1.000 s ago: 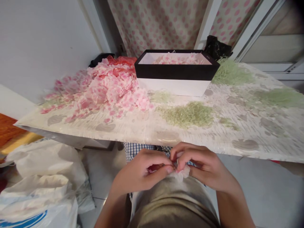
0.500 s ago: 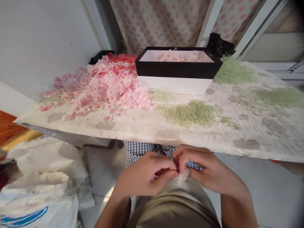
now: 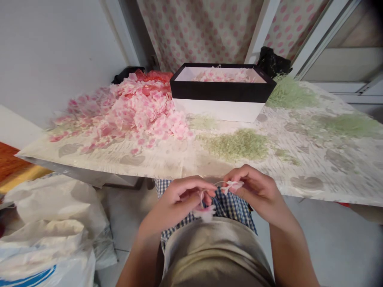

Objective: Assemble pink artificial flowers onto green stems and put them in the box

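My left hand (image 3: 179, 199) is closed, its thumb and fingers pinching a thin pale stem. A whitish-pink artificial flower (image 3: 206, 213) hangs below those fingertips, slightly blurred. Close by on the right, my right hand (image 3: 259, 193) pinches a second pale artificial flower (image 3: 232, 185) between thumb and fingers. A thin strand (image 3: 220, 183) runs across the small gap between the two hands. Both hands are over my lap, just in front of the table edge. On the table lies a big heap of pink artificial flowers (image 3: 134, 107).
A black-and-white box (image 3: 221, 92) holding more pink blossoms stands at the back of the table (image 3: 161, 161). Green sprigs (image 3: 239, 144) lie in front of it, with further green bunches (image 3: 295, 93) to the right. White bags (image 3: 56, 199) sit on the floor at left.
My hands have moved up toward the table edge and slightly apart. The flowers, bunched together between my fingers before, now show separately, with a strand between them.
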